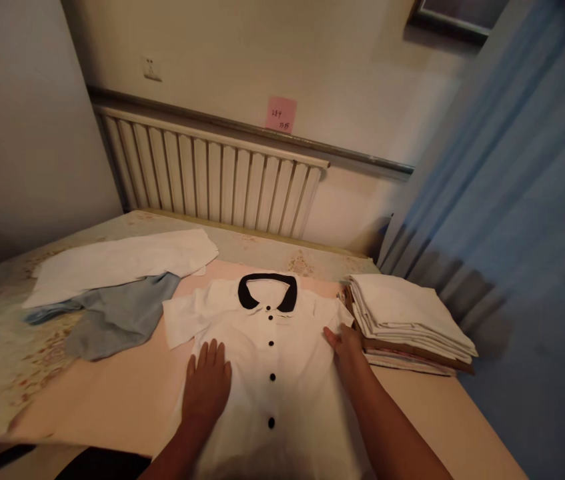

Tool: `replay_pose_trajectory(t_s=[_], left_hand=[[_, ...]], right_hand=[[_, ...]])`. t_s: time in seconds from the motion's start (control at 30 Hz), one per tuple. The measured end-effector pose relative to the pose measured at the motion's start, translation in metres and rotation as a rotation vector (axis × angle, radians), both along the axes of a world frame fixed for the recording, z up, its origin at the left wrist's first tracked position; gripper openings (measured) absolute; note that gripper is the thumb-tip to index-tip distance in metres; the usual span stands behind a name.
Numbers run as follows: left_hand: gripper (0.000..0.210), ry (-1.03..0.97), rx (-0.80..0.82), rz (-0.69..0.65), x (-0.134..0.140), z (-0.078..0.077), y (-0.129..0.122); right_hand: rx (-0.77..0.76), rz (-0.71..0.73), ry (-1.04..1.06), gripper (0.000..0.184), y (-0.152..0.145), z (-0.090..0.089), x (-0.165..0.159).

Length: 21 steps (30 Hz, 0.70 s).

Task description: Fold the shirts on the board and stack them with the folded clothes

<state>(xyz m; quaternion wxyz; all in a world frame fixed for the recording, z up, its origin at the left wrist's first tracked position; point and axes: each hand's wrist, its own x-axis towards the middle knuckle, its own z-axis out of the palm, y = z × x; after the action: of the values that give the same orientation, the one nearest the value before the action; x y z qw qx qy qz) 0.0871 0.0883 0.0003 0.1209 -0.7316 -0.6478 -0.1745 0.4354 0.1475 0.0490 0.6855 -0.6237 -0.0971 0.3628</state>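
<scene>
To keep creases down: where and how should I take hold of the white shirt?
Probably pinch the white shirt at both shoulders, coming from the outer sides: it lies front up, sleeves spread, so both edges are exposed. The right hand is at one sleeve; the left hand rests lower, on the front.

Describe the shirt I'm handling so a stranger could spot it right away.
Start at the radiator, then the table before it. Left of the folded stack, a short-sleeved white shirt lies spread out. Unlike its neighbours, it shows a black collar and black buttons.
</scene>
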Motion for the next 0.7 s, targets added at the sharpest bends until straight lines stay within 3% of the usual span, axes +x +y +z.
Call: replay_pose_trajectory(t_s=[0.17, 0.27, 0.33, 0.47, 0.7], left_hand=[[0.049, 0.015, 0.004, -0.009, -0.001, -0.006, 0.002], [0.049, 0.022, 0.016, -0.013, -0.003, -0.01, 0.003], [0.049, 0.028, 0.024, -0.016, -0.003, -0.01, 0.003], [0.048, 0.046, 0.024, -0.03, -0.004, -0.006, 0.0], [0.048, 0.054, -0.001, -0.029, -0.003, -0.006, 0.002]], right_hand=[[0.032, -0.056, -0.256, 0.042, -0.018, 0.005, -0.009], [0.015, 0.065, -0.581, 0.039, -0.011, 0.012, -0.013], [-0.033, 0.196, -0.692, 0.03, 0.008, 0.018, -0.011], [-0.15, 0.341, -0.661, 0.019, 0.069, 0.023, 0.001], [-0.406, 0.523, -0.682, 0.036, 0.155, 0.012, 0.017]])
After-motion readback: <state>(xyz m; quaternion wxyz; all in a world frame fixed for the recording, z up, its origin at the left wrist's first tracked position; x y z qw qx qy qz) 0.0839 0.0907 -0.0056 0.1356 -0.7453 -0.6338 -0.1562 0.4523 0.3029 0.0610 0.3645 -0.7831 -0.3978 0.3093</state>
